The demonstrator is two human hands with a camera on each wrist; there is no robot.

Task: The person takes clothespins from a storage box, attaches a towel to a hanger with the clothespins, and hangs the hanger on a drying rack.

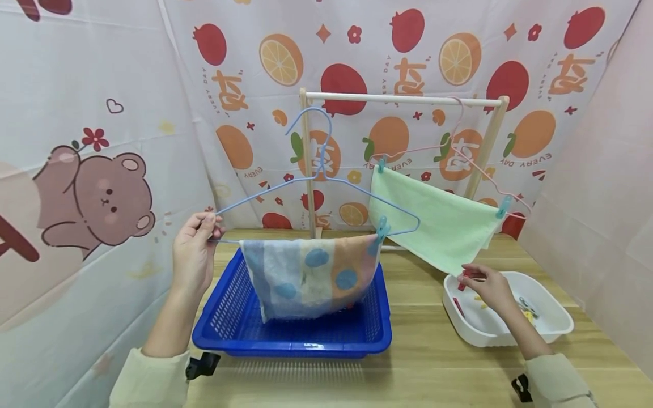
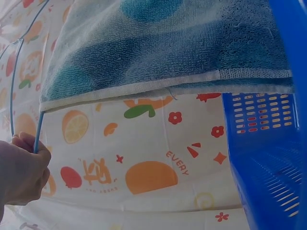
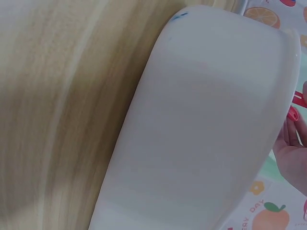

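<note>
My left hand (image 1: 196, 249) grips the left end of a blue clothes hanger (image 1: 255, 196), holding it up over the blue basket (image 1: 291, 347). Over the hanger's lower bar hangs a patterned towel (image 1: 306, 277) with blue spots, and a teal clothespin (image 1: 382, 228) clips its right end. In the left wrist view the towel (image 2: 158, 52) stretches away from my left hand (image 2: 26, 167). At the right, my right hand (image 1: 490, 289) pinches a red clothespin (image 1: 463, 280) above the white tub (image 1: 558, 324). The right wrist view mostly shows the tub's outer wall (image 3: 201, 110).
Behind stands a drying rack with a white rail (image 1: 377, 97) and wooden posts. A pink hanger (image 1: 484, 173) hangs on it, carrying a light green towel (image 1: 433, 215) with two teal clothespins. Several clothespins lie inside the tub, including another red one (image 1: 459, 307).
</note>
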